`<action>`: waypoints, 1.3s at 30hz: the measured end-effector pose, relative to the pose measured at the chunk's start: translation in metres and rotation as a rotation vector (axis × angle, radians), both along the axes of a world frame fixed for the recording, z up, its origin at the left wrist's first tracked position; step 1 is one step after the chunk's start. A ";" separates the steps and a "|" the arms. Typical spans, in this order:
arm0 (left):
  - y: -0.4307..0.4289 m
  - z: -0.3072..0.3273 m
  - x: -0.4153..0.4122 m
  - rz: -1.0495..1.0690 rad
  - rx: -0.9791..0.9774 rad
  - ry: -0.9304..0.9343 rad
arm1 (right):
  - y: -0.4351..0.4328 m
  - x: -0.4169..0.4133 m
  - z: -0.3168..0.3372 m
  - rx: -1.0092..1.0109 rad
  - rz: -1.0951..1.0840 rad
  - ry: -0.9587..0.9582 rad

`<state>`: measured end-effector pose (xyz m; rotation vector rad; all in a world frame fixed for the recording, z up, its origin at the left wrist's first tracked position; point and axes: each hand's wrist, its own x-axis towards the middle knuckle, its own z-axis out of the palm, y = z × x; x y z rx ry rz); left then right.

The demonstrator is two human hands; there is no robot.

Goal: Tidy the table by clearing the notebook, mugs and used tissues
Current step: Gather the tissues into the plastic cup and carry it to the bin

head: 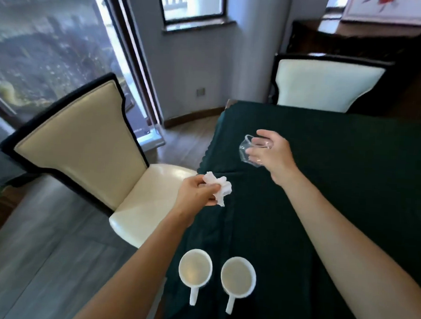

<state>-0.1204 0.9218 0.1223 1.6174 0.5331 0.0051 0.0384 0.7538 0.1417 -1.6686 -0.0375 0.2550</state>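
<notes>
Fingers of left hand pinch soft, light tissue; right hand fingers wrap fragile, slippery glass cup above table.

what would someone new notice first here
Two white mugs stand side by side at the near edge of the dark green table, handles toward the camera. Above them the left hand grips a crumpled tissue, and the right hand holds a tilted clear glass over the cloth.
</notes>
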 end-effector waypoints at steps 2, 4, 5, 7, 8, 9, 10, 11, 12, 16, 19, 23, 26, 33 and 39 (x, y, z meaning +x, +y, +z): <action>-0.010 0.020 -0.018 -0.022 -0.037 -0.077 | -0.009 -0.050 0.030 0.089 0.044 0.016; -0.023 0.038 -0.038 -0.065 -0.062 -0.137 | -0.024 -0.107 0.056 0.202 0.064 0.020; -0.030 0.044 -0.046 -0.081 -0.076 -0.163 | -0.030 -0.133 0.066 0.277 0.075 0.022; -0.046 0.055 -0.069 -0.138 -0.115 -0.210 | -0.049 -0.189 0.081 0.377 0.067 -0.001; -0.057 0.059 -0.080 -0.174 -0.145 -0.227 | -0.059 -0.215 0.085 0.382 0.044 -0.019; -0.068 0.064 -0.091 -0.214 -0.189 -0.238 | -0.070 -0.240 0.089 0.359 0.005 -0.041; -0.078 0.067 -0.101 -0.253 -0.244 -0.243 | -0.079 -0.260 0.091 0.315 -0.033 -0.062; -0.092 0.072 -0.113 -0.309 -0.300 -0.245 | -0.092 -0.282 0.093 0.262 -0.083 -0.083; -0.106 0.078 -0.125 -0.373 -0.348 -0.247 | -0.106 -0.301 0.095 0.219 -0.135 -0.102; -0.177 0.093 -0.173 -0.650 -0.418 -0.207 | -0.173 -0.365 0.101 0.165 -0.355 -0.163; -0.236 0.099 -0.206 -0.806 -0.460 -0.137 | -0.235 -0.411 0.102 0.103 -0.459 -0.182; -0.322 0.100 -0.238 -0.942 -0.506 -0.059 | -0.320 -0.468 0.100 -0.003 -0.583 -0.181; -0.397 0.101 -0.263 -1.120 -0.531 -0.028 | -0.388 -0.512 0.096 -0.023 -0.675 -0.190; -0.573 0.096 -0.335 -1.433 -0.355 -0.216 | -0.536 -0.614 0.087 -0.114 -0.907 -0.207; -0.679 0.096 -0.375 -1.438 -0.395 -0.165 | -0.629 -0.670 0.083 0.049 -0.974 -0.211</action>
